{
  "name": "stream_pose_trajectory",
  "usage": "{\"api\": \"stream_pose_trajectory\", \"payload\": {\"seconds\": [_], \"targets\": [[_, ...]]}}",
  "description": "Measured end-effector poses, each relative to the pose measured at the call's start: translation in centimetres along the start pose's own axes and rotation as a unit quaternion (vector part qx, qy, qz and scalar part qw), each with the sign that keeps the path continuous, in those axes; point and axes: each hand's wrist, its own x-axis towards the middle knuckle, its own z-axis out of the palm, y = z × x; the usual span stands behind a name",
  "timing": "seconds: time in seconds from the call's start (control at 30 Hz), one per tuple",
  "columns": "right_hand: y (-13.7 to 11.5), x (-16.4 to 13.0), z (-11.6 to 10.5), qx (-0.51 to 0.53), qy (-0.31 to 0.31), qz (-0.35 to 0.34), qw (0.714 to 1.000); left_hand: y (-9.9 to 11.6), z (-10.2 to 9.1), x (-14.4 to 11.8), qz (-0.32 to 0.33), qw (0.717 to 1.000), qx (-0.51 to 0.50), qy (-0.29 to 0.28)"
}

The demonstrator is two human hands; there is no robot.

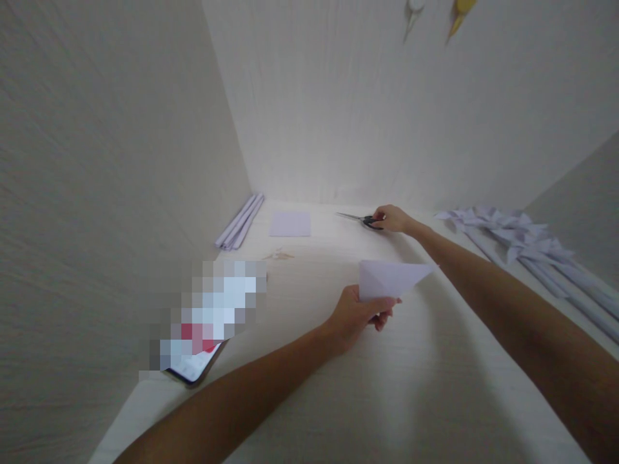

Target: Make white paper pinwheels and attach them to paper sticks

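Observation:
Between the thumb and fingers of my left hand (362, 314) is a folded sheet of pale lilac paper (387, 278), its pointed end toward the right. It is held up over the middle of the white table. Farther back, my right hand (393, 219) has its fingers closed round the black handles of a pair of scissors (365, 221). The blades point left, look nearly closed, and lie low at the tabletop; I cannot tell whether they touch it. A flat square of lilac paper (290, 223) lies to the left of the scissors.
At the left wall are rolled paper sticks (242, 222). A phone (203, 348), its screen blurred out, is at the left edge. Small paper scraps (278, 254) lie near the square. On the right are pleated paper shapes on paper tubes (512, 235). Hooks (461, 13) hang on the back wall.

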Motion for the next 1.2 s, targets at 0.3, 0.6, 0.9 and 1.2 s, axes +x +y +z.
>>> {"api": "stream_pose_trajectory", "payload": {"seconds": [0.3, 0.6, 0.9, 1.2], "targets": [[-0.2, 0.4, 0.6, 0.046, 0.001, 0.035, 0.998, 0.1, 0.0, 0.0, -0.002, 1.000, -0.013, -0.013], [-0.3, -0.7, 0.8, 0.188, 0.080, 0.053, 0.978, -0.3, 0.0, 0.2, 0.012, 1.000, -0.006, -0.006], [-1.9, -9.0, 0.9, 0.447, 0.168, 0.063, 0.877, 0.0, -0.9, 0.7, 0.116, 0.986, 0.083, 0.080], [-4.9, -20.1, 2.1, 0.754, -0.042, 0.060, 0.652, 1.5, -1.8, 0.3, 0.240, 0.900, 0.363, 0.003]]}}
